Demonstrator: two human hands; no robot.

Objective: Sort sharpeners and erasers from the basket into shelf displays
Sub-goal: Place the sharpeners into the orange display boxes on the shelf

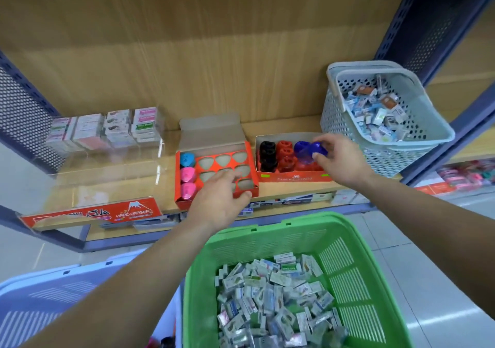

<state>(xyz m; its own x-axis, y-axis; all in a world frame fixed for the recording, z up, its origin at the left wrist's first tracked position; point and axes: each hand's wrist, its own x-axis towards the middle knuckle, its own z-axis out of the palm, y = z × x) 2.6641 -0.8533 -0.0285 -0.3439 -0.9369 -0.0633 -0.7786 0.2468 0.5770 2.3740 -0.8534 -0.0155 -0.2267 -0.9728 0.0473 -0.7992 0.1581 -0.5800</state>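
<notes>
Shelf (284,126): blue sharpener (318,149) pinched between right fingers (328,139).

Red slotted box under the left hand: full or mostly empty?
Mostly empty. The red slotted box holds only three sharpeners, one blue and two pink, in its left column; the other visible slots are bare.

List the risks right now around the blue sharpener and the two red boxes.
1. The right hand pinches the blue sharpener by fingertips above the crowded Faber-Castell box; a loose grip could drop it off the shelf.
2. The left hand rests on the slotted box at the shelf's front edge; pressure may tip it.
</notes>
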